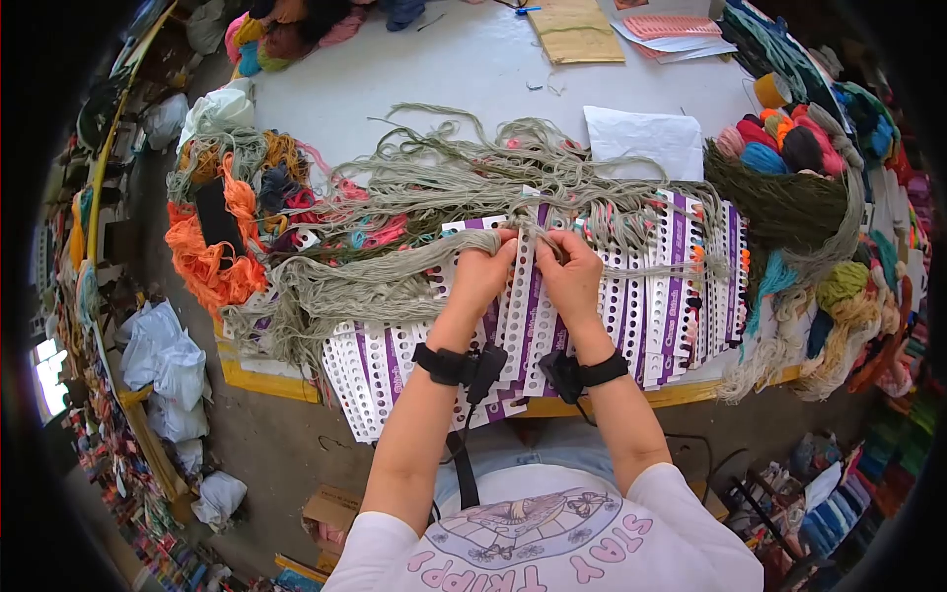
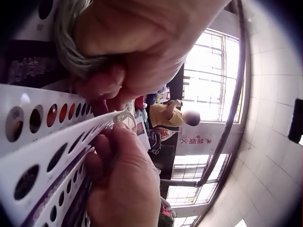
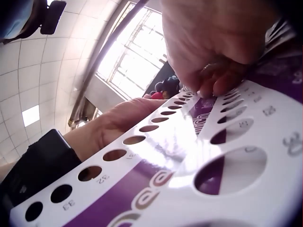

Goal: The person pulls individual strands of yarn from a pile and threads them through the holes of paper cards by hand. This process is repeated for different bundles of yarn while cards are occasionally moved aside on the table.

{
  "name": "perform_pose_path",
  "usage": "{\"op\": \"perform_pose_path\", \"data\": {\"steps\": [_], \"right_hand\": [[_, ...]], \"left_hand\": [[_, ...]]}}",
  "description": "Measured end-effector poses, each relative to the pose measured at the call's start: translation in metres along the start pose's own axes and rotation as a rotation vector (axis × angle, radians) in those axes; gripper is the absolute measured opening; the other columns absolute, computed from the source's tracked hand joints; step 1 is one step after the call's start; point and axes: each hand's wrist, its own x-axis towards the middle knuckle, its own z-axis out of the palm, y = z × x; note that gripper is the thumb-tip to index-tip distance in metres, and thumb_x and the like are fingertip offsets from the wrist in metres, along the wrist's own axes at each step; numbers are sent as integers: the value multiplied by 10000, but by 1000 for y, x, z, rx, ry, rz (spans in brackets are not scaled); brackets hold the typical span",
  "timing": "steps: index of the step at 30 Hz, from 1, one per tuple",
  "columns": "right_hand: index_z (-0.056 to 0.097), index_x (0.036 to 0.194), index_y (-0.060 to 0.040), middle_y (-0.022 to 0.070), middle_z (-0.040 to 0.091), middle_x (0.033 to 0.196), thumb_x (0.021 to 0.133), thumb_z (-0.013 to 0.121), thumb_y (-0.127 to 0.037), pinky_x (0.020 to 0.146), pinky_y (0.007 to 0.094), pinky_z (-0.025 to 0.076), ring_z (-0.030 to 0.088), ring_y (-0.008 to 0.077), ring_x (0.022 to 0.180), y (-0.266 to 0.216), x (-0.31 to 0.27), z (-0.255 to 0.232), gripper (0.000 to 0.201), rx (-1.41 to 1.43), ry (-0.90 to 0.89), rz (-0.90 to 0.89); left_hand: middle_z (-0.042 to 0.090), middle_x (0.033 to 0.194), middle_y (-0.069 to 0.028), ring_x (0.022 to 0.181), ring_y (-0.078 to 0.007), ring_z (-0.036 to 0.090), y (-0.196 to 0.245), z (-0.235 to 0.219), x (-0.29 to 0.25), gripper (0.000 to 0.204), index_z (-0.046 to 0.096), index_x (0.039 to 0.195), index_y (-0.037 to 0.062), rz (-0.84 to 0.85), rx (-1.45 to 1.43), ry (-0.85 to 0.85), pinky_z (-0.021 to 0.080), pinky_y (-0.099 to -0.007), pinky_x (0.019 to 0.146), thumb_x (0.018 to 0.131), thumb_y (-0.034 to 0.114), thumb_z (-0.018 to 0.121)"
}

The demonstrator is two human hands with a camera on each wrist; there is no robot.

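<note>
Where the grey-green floss hank (image 1: 385, 261) lies: as it trails from ctr to mid-left of the head view, it's L of the L hand (image 1: 483, 274), the nearer one; long axis roughly crosswise.
Numbered holed card (image 1: 525, 306): ctr of frame, long axis near upright in pic, top leaning slightly R; upper end b/w the two hands, rest running down below them, so approx crosswise to hank.
L grip: fingers curled closed round the hank, w/ strands looped over them in the L wrist view.
R grip: R hand (image 1: 572, 274) nearly closed, thumb & fingertips pinched at card's upper end, on floss strands by the look of it; can't tell if card edge is caught too.
Hand count: 2, w/ 1 black wrist cam (image 1: 485, 373) each.
Card count: 1 b/w hands; the fanned purple-striped cards (image 1: 681, 286) either side overlap, no exact no.
Counter (image 1: 434, 79): 1; on it 1 loose floss spread (image 1: 464, 173) above hands, 1 white sheet (image 1: 641, 138) upper right of ctr, 1 wooden board (image 1: 577, 32) at top.
Bystander (image 2: 165, 115): 1, yellow top, L wrist view.
</note>
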Motion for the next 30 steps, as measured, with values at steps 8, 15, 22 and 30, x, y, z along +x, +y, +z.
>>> {"op": "perform_pose_path", "data": {"steps": [8,15,22,30], "right_hand": [[605,770,0,90,558,690,688,639,-70,567,266,434,543,193,589,0,5,-4,113,-49,-85,-160],[598,776,-11,105,554,729,706,613,-71,577,304,427,538,238,621,4,3,-2,94,-167,-65,-168],[525,732,-11,103,502,724,780,543,-162,583,325,409,516,254,655,-14,4,-9,159,-181,-170,-117],[505,984,-42,105,495,887,671,658,-337,692,338,431,518,260,814,-10,-5,4,457,-325,-115,-127]], "left_hand": [[536,598,12,486,-48,448,-2,0,15,137,608,817,12,17,76,-39,339,-201,410,785,140,573],[426,564,54,417,-22,294,18,-24,10,133,521,773,43,-278,-535,-135,236,-193,354,775,166,572],[509,756,-12,522,-47,408,19,-10,-1,161,533,801,40,95,-111,-382,327,-208,443,824,197,503],[450,643,45,485,-29,379,61,-37,14,108,582,751,86,-113,331,-138,295,-170,421,809,174,559]]}}
